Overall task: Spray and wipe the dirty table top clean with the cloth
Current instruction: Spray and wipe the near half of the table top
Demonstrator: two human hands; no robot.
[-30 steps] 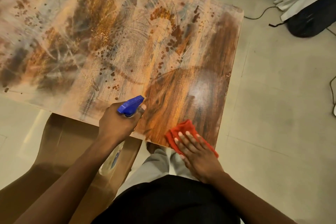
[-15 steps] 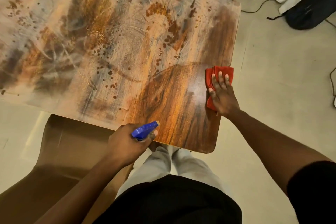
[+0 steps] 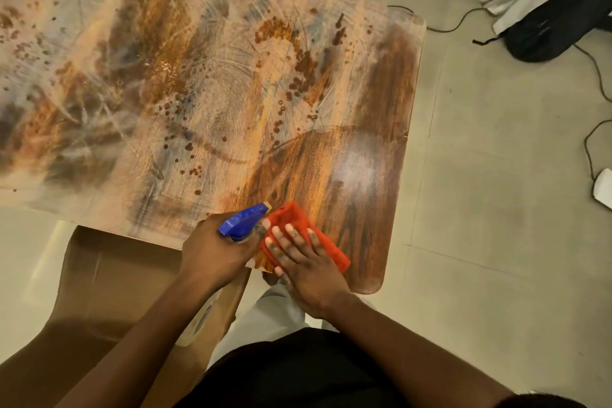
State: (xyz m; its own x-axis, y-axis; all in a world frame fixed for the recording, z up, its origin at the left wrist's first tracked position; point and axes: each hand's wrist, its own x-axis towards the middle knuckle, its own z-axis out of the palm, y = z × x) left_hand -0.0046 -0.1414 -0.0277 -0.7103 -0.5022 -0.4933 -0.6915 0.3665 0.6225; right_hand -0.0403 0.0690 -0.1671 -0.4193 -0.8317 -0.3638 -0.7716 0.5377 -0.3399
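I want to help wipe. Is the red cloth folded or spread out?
Folded: the red cloth shows a bunched, layered edge under the right hand.

We see a wooden table top (image 3: pixel 381 103) with rounded corners, most of it filmed with pale, swirled smears and scattered brown spots. Only the near right corner shows dark, glossy wood grain, with a soft patch of reflected light near the right edge. A red cloth (image 3: pixel 326 242) lies flat on the table at the near edge, inside this cleaner patch, pressed under a hand (image 3: pixel 308 270). Nothing else we can make out lies on the table.
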